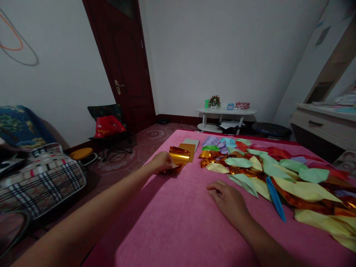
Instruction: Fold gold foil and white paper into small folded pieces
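Observation:
My left hand (pixel 162 162) is at the left edge of the pink-covered table (pixel 167 222), its fingers closed on a shiny gold foil sheet (pixel 179 155) that curls up at its far end. Beneath and behind the foil lie a matte gold sheet (pixel 188 149) and a grey sheet (pixel 194 142). My right hand (pixel 226 198) rests on the cloth at the middle, fingers curled together; whether anything is inside them is hidden. To its right spread many folded paper pieces (pixel 240 162) in green, yellow, purple, red and gold foil. Among them lies a blue pointed object (pixel 276 198).
Behind the table stand a small white table (pixel 225 110) with a plant (pixel 214 101) and a black round stool (pixel 271 129). A chair with a red bag (pixel 109 126) and a plaid-covered seat (pixel 47 174) are at the left. A drawer cabinet (pixel 322 124) stands right.

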A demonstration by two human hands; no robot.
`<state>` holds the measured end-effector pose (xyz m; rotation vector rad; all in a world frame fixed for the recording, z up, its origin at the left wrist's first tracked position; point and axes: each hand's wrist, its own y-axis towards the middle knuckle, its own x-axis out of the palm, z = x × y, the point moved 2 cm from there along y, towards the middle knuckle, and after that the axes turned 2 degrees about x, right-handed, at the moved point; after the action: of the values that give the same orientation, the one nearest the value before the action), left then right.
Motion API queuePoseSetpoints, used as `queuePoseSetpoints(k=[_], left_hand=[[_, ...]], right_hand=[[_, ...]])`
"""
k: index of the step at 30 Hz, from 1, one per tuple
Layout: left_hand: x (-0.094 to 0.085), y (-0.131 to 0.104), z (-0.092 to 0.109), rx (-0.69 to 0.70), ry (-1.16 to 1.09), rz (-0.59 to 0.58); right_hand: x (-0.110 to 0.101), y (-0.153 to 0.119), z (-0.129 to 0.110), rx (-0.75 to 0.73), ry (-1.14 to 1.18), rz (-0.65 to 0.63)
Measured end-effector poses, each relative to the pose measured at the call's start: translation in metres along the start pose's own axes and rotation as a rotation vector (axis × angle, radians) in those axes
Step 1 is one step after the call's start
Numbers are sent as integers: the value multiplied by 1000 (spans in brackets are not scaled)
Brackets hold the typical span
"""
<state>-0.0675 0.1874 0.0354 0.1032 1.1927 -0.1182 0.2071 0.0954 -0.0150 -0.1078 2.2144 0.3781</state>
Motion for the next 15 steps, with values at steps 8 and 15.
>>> queuePoseSetpoints(k=[8,15], left_hand=[[-4,-59,67,292,-99,190],[-6,-116,106,542,-782,191]], right_hand=[[-6,0,1,9,133,270],[-28,-8,-9,-49,519,450]])
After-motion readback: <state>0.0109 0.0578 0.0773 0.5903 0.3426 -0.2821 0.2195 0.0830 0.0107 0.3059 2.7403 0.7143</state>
